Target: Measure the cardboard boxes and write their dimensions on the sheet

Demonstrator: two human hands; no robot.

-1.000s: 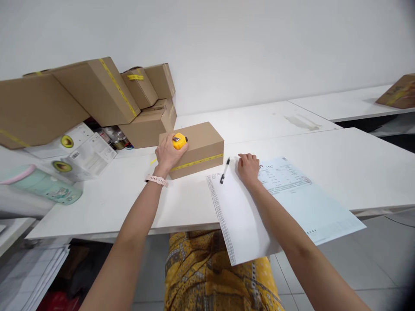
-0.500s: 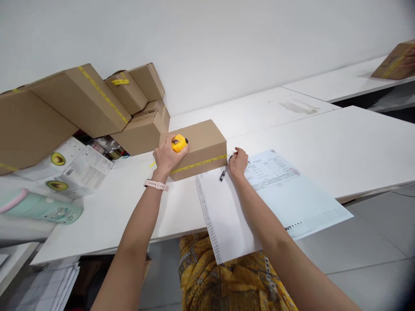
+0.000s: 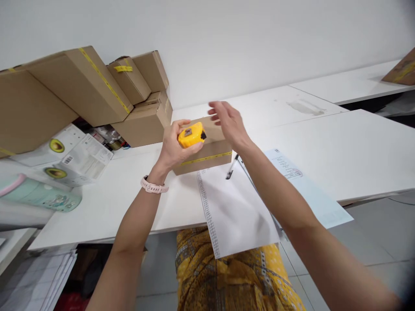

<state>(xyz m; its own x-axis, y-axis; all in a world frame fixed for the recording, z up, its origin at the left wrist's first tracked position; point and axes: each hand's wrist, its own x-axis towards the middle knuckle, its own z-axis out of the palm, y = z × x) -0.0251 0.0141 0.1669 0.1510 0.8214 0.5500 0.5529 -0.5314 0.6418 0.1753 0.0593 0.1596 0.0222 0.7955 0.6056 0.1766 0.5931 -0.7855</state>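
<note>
The white table (image 3: 324, 142) carries everything here. At its far left a pile of cartons (image 3: 81, 86) leans behind the small box (image 3: 212, 159), which stands near the table's front edge. Two sheets of paper (image 3: 236, 211) lie just in front of and to the right of the box and hang over the table's edge. A green bottle (image 3: 39, 196) lies on its side well to the box's left.

The left hand (image 3: 171, 149) is raised at the box's near left corner and curls around a yellow tape measure (image 3: 191, 134), gripping it with the thumb below and the fingers behind. The tape measure sits just above the box's top, with its dark tip facing right.

The right hand (image 3: 227, 121) hovers over the box's top, just right of the tape measure. It is blurred, with its fingers spread, and it holds nothing.

The step in hand looks like readying the tape measure at the box. The next move would seem to call for the free hand to pinch the tip beside it.

A black pen (image 3: 231, 168) lies on the paper, just right of the box's front.
</note>
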